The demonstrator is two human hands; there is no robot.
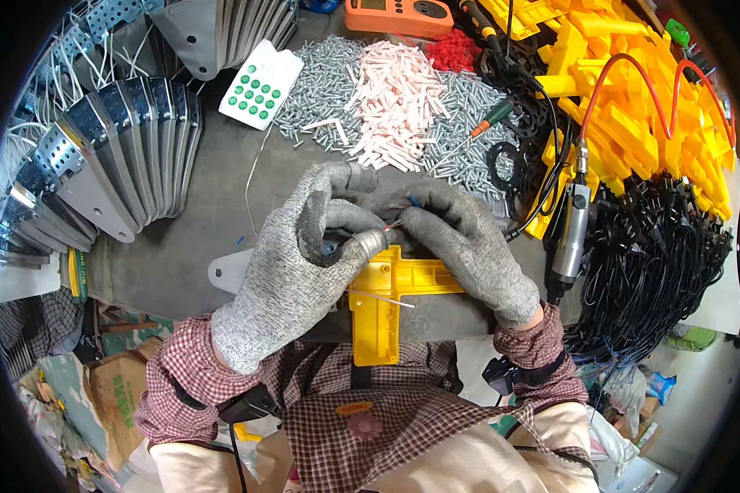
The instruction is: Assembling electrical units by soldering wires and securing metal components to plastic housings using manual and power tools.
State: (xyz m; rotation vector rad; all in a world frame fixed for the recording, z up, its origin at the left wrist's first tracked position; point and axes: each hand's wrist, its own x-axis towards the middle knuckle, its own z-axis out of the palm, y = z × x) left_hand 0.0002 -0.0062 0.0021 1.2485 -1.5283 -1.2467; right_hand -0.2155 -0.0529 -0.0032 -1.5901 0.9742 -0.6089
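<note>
Both my hands wear grey knit gloves and meet over a yellow plastic part lying at the near edge of the grey table. My left hand pinches thin red and blue wires above the part. My right hand grips the same wires from the other side, fingertips touching the left ones. A thin white wire crosses the yellow part below my left hand.
Behind my hands lie a heap of silver screws, pale pink plastic pieces and small red pieces. Yellow parts pile up at right, above black cords and a pneumatic screwdriver. Grey metal brackets stack at left.
</note>
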